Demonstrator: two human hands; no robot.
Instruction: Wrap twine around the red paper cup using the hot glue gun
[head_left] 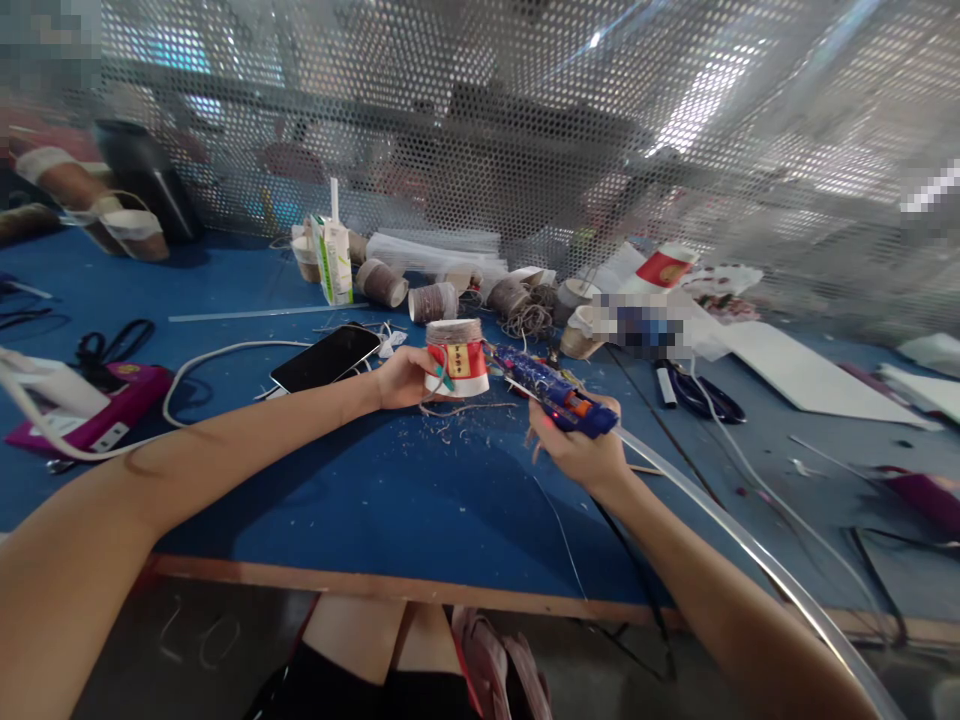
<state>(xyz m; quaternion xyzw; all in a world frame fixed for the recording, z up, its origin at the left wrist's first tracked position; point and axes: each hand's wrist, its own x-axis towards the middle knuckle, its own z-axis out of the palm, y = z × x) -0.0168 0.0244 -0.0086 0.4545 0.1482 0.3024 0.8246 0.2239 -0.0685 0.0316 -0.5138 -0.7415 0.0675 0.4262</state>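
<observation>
My left hand [409,377] is closed around a small paper cup [458,358], red and white at the bottom and wrapped with brown twine at the top, held just above the blue table [360,500]. My right hand [581,445] grips a blue hot glue gun [559,393] with an orange trigger. The gun's nozzle points left toward the cup's side, and a clear glue stick [750,560] trails from its back past my right forearm.
A black phone [326,358] lies left of the cup. Behind it stand a green-and-white carton [334,258] and several twine-wrapped cups [431,300]. Black scissors [701,392] lie at right, a magenta case [105,415] at left. A perforated metal screen [525,120] backs the table.
</observation>
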